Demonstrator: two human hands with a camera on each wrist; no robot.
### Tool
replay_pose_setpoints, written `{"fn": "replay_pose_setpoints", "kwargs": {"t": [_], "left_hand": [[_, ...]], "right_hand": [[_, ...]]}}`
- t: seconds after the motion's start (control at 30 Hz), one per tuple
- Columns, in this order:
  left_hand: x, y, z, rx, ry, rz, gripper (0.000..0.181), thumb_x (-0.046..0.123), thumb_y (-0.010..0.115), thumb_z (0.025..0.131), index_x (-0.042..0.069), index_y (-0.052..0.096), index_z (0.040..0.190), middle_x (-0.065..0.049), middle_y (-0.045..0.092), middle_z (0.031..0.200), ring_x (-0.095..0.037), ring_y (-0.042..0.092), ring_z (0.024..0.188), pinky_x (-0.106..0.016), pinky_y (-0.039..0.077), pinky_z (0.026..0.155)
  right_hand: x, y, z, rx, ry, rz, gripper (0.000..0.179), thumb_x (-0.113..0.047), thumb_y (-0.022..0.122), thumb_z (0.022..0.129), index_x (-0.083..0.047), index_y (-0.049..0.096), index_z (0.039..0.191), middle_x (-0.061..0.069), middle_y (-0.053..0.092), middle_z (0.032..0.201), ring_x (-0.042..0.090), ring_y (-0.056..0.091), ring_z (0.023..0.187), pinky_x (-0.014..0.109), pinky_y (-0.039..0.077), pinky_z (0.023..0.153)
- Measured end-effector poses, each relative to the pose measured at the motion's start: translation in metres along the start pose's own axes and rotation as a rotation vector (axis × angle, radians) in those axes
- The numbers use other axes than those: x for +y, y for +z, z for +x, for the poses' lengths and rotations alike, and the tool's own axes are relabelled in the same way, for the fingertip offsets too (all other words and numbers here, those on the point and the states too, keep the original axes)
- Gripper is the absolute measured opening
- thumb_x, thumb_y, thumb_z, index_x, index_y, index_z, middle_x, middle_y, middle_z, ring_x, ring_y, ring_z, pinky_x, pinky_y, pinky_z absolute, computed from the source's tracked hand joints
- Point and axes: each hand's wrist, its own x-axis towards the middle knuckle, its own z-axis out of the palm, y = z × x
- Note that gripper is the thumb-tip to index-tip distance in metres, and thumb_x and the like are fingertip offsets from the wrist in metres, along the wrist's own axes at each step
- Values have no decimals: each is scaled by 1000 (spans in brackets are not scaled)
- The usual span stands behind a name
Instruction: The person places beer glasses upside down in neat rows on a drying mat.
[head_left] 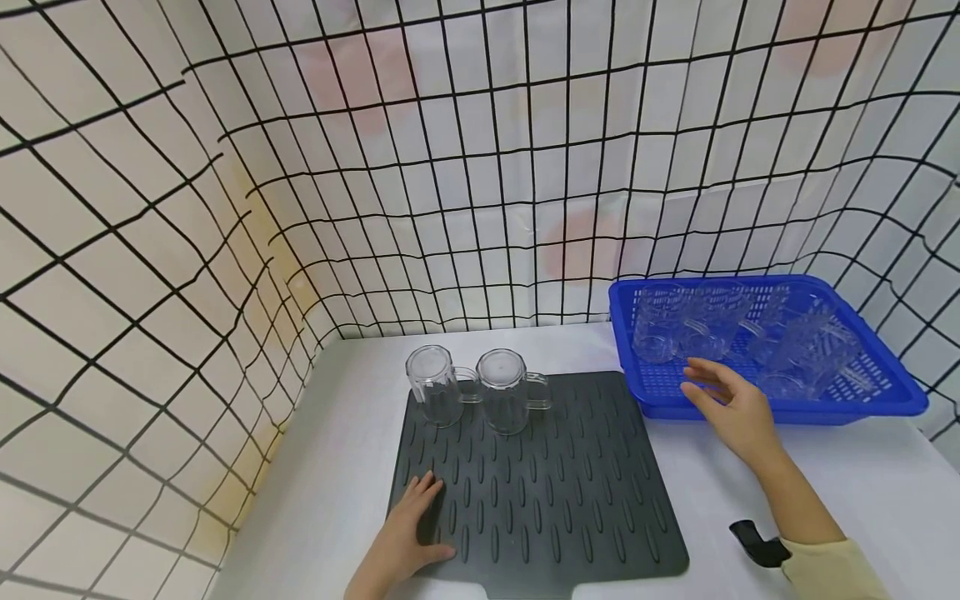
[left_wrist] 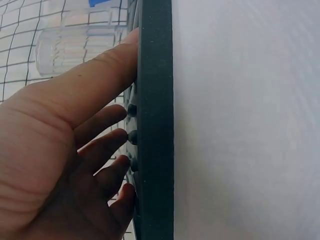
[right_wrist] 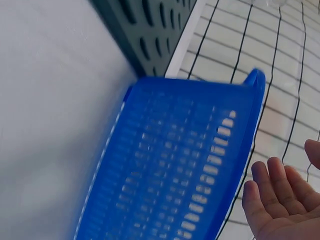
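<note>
My left hand (head_left: 408,533) rests with spread fingers on the near left part of the dark grey drying mat (head_left: 570,475); in the left wrist view its fingertips meet the mat's ridged side. Two clear glass mugs (head_left: 438,396) (head_left: 504,400) stand upside down side by side on the mat's far left, handles to the right. My right hand (head_left: 738,412) hovers at the near rim of the blue plastic basket (head_left: 780,412), fingers loosely bent and nothing between them. Inside the basket lie several clear glass mugs (head_left: 806,354). In the right wrist view the fingers stand beyond the basket rim.
A white cloth (head_left: 300,492) covers the table. Black-lined grid fabric (head_left: 487,192) rises behind and on both sides. Near the right forearm lies a black strap-like piece (head_left: 759,546). The basket's left end stands close to the mat's right far corner.
</note>
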Motion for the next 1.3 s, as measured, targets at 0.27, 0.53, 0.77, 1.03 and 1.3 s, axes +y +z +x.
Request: {"fn": "replay_pose_setpoints", "kwargs": {"t": [0.27, 0.53, 0.77, 1.03, 1.3], "left_hand": [[2, -1, 0, -25, -14, -8, 94, 33, 87, 70, 2, 41, 146, -21, 28, 156, -48, 16, 142, -71, 22, 104], [0, 2, 0, -29, -33, -20, 95, 33, 87, 69, 4, 40, 147, -20, 26, 157, -48, 15, 142, -72, 21, 104], [1, 4, 0, -40, -44, -34, 95, 34, 87, 70, 3, 41, 147, -21, 26, 156, -49, 14, 142, -73, 21, 103], [2, 0, -2, -37, -30, -47, 95, 30, 87, 70, 2, 40, 147, -21, 26, 156, -50, 13, 142, -73, 19, 103], [3, -1, 0, -41, -27, -44, 95, 29, 87, 69, 2, 40, 147, -21, 25, 157, -49, 13, 142, -74, 19, 102]], "right_hand": [[9, -23, 1, 57, 42, 6, 49, -23, 59, 99, 5, 48, 138, -9, 58, 117, -21, 42, 102, -2, 36, 80], [13, -38, 1, 90, 39, -4, 49, -22, 59, 99, 8, 49, 136, -27, 50, 110, -20, 43, 100, -2, 36, 78], [18, -51, 4, 128, 56, -32, 49, -22, 60, 99, 8, 49, 136, -31, 48, 108, -20, 41, 98, -3, 35, 77], [27, -66, 8, 160, 80, -75, 50, -23, 59, 99, 7, 49, 137, -29, 48, 107, -20, 41, 94, -3, 35, 76], [28, -86, 11, 191, 147, -108, 54, -29, 57, 99, 5, 47, 139, -37, 44, 100, -20, 39, 94, -4, 34, 75]]}}
